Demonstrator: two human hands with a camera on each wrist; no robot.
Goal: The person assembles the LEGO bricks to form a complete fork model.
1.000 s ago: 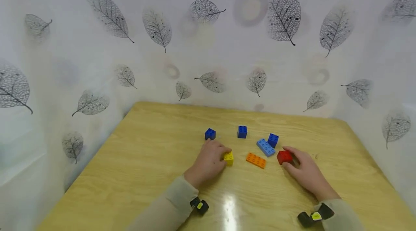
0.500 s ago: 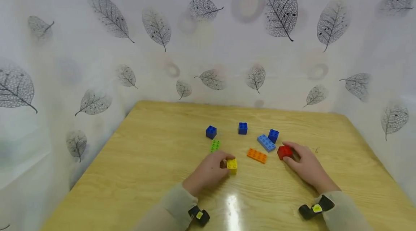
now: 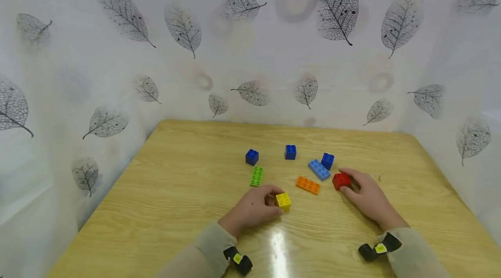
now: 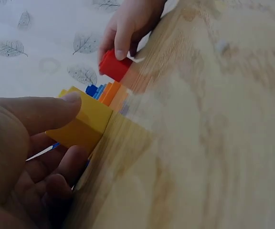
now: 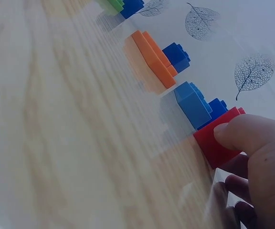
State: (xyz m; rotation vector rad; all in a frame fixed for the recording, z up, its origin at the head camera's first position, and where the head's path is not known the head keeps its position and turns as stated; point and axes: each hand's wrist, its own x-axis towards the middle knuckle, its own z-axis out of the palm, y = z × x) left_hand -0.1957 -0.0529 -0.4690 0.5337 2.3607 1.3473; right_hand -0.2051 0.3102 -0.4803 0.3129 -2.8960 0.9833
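My left hand (image 3: 256, 206) pinches a yellow toy brick (image 3: 283, 202) between thumb and fingers, low at the table. In the left wrist view the thumb lies along one side of the yellow brick (image 4: 87, 121). Over on the right, my right hand (image 3: 368, 197) grips a red brick (image 3: 341, 181) by its sides; the right wrist view shows the thumb pressed on the red brick (image 5: 218, 140). Between the hands lies a flat orange brick (image 3: 308, 185). A light blue brick (image 3: 318, 169) sits just left of the red one.
A flat green brick (image 3: 256, 176) lies beyond my left hand. Three dark blue bricks stand farther back: one at left (image 3: 252, 156), one in the middle (image 3: 290, 152), one at right (image 3: 328, 160) beside the light blue brick. A leaf-print curtain (image 3: 250, 51) surrounds the wooden table (image 3: 188, 160).
My left hand has drawn the yellow brick nearer and slightly right, turning it, and the green brick has come into sight. The right hand stays on the red brick.
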